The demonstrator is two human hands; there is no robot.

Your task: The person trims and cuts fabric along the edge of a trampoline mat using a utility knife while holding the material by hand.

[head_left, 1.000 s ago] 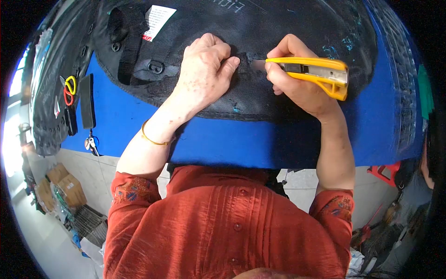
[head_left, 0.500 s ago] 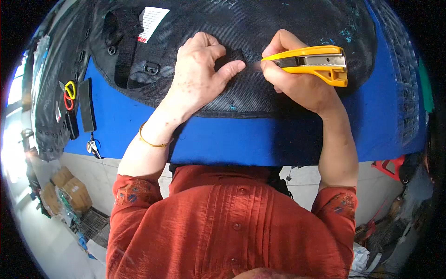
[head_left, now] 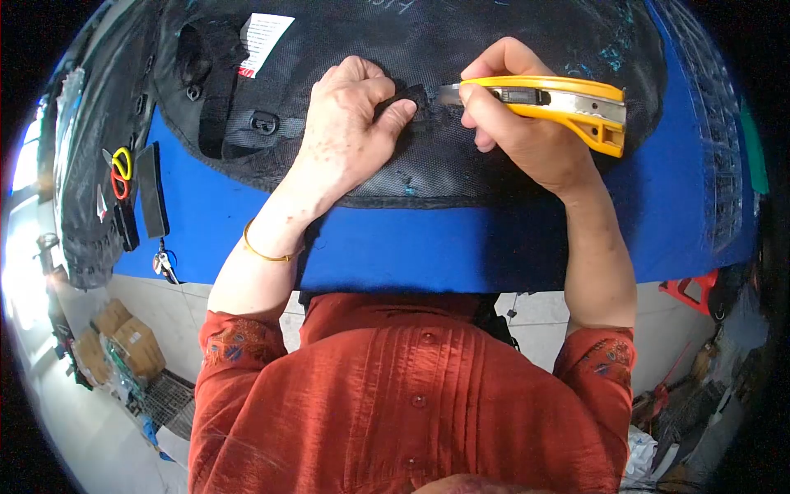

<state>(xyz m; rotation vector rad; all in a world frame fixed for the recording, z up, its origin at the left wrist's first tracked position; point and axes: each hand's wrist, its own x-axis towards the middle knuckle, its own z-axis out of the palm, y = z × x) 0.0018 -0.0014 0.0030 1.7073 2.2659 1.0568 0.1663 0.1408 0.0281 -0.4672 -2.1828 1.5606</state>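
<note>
A black mesh piece (head_left: 329,185) lies on the blue table surface, with a white printed label (head_left: 265,43) and a black plastic buckle (head_left: 263,123) on its left part. My left hand (head_left: 350,123) rests on the mesh, fingers curled and closed on a dark strip or fold of it near the thumb. My right hand (head_left: 522,119) grips a yellow utility knife (head_left: 609,111) near its front end. The blade is out and points left, a little to the right of my left thumb, over the mesh.
Scissors with red and yellow handles (head_left: 121,173) lie at the left beside a black flat strip (head_left: 151,191) and keys (head_left: 165,265). Clear plastic (head_left: 720,156) runs along the table's right side. Cardboard boxes (head_left: 136,346) stand on the floor at the lower left.
The knife in my right hand has swung about and its blade now shows clearly, slightly higher than before. The mesh, with its label and buckle, has shifted a little left in view.
</note>
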